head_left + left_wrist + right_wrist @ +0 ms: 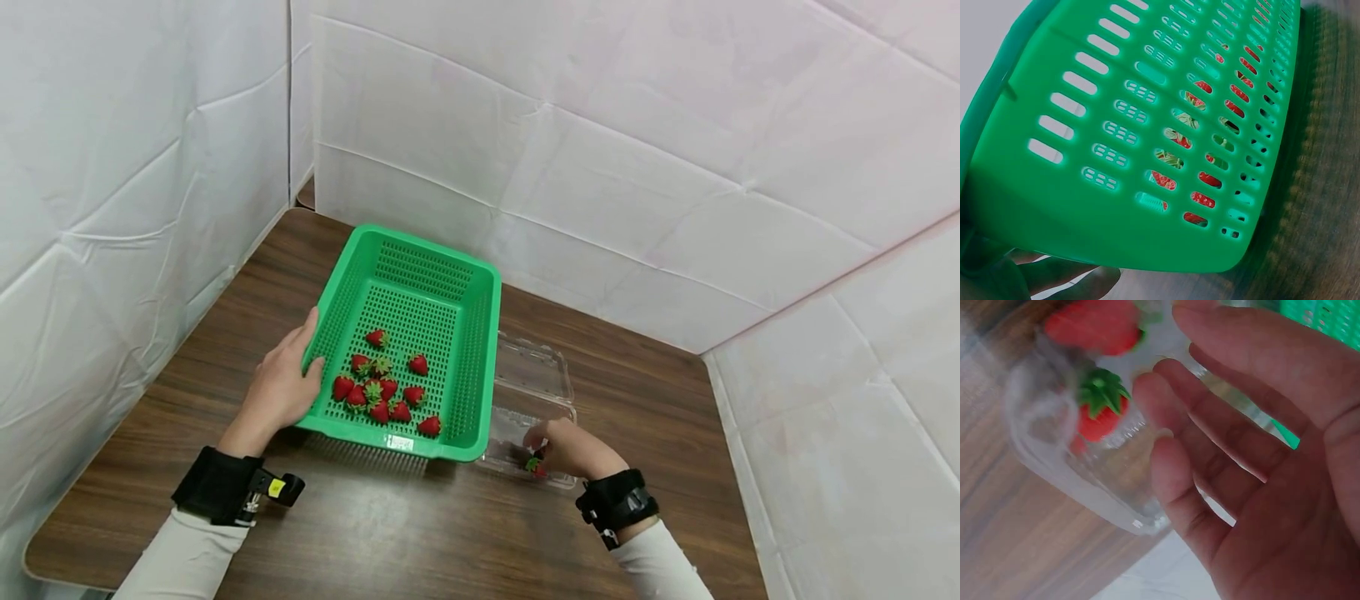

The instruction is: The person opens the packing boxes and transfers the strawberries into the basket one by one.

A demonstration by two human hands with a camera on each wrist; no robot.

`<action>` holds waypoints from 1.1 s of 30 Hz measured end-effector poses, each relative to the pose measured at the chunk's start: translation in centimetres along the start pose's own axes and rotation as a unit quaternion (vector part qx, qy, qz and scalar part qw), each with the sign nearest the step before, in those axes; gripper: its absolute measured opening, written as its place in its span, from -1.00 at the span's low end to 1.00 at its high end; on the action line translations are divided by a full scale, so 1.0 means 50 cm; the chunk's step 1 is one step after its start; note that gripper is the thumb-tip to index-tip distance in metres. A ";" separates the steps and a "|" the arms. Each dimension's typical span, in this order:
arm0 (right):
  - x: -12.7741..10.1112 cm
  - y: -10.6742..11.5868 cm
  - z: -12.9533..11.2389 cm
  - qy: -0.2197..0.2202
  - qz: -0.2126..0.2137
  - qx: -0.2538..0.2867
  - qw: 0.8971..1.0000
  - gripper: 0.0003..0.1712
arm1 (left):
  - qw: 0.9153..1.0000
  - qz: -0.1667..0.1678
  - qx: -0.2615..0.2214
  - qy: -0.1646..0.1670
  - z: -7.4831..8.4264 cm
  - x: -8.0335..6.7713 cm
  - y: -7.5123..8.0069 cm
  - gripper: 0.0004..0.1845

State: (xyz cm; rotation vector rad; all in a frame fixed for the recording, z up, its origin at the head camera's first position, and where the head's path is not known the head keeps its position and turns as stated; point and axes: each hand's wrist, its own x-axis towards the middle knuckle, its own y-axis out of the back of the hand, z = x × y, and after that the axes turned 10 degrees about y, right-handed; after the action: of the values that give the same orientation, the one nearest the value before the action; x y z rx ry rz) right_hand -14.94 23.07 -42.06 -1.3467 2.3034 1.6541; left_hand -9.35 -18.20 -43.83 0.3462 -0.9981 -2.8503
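My left hand (288, 379) grips the left rim of a green slotted basket (420, 246), thumb inside, fingers (1063, 275) under the base. The basket (1085, 206) is tilted, its left side off the table. Several red strawberries (381, 392) lie bunched at its near end. To the right sits a clear plastic clamshell box (534, 375). My right hand (561, 446) hovers over the box's near corner with relaxed fingers (1210, 425) and holds nothing. Just below it, one strawberry (1102, 415) lies in the box (1054, 444), and a second strawberry (1094, 325) lies further in.
The brown wood-grain table (375, 533) is boxed in by white padded walls (637, 167) on the left, back and right. The table's near edge runs close to my left sleeve (187, 558). Black wrist straps sit on both arms.
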 end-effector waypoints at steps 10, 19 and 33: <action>0.003 -0.025 0.012 0.031 0.009 -0.025 0.999 -0.62 | 1.000 0.004 -0.003 -0.002 -0.001 0.000 -0.001 -0.21; 0.010 -0.028 0.014 0.009 0.002 -0.013 1.000 -0.74 | 1.000 0.006 -0.007 -0.007 -0.001 -0.002 -0.001 -0.21; 0.006 -0.009 0.000 0.054 0.017 -0.045 0.997 -0.76 | 1.000 -0.002 -0.002 0.006 -0.001 0.000 0.000 -0.21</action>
State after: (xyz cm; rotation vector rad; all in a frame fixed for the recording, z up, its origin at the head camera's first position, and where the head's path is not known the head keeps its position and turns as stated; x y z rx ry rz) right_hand -14.85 22.81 -42.55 -1.4580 2.3484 1.7561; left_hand -9.34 -18.20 -43.87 0.3641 -0.9916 -2.8501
